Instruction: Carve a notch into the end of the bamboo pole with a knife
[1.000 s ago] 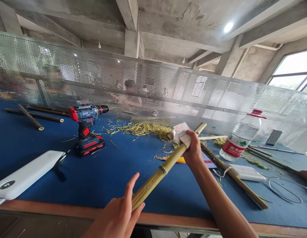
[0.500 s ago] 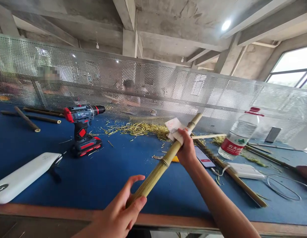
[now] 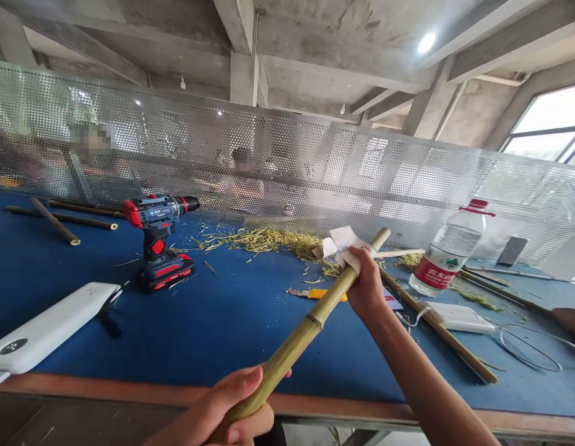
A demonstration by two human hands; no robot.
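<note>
Right at the near edge of the surface [image 3: 250, 322], your left hand [image 3: 231, 416] is closed around the lower end of a bamboo pole [image 3: 299, 337], fingers wrapped over it. The pole slants up and away to the right, held above the blue covering and not resting on it. Farther along, your right hand [image 3: 367, 286] grips the pole near its upper end, pressing a folded piece of sandpaper [image 3: 339, 241] against the bamboo; the pole's tip pokes out just past your knuckles.

At the near left corner lies a white power bank [image 3: 46, 325] with a dark cable at its end. Below your right hand, a yellow-handled utility knife [image 3: 315, 293] lies flat on the surface. To the right, another long bamboo stick [image 3: 438, 329] runs diagonally toward the near right edge, with a white charger block [image 3: 458, 317] and a loop of wire [image 3: 531, 348] beside it.

Farther back on the left stands a red and black cordless drill [image 3: 158, 238] on its battery base, bit pointing right. A plastic water bottle [image 3: 445, 251] with a red cap stands toward the right. Bamboo shavings [image 3: 273, 240] are scattered along the far edge, against the perforated metal screen [image 3: 287, 167], and several darker bamboo rods [image 3: 59, 220] lie at the far left.
</note>
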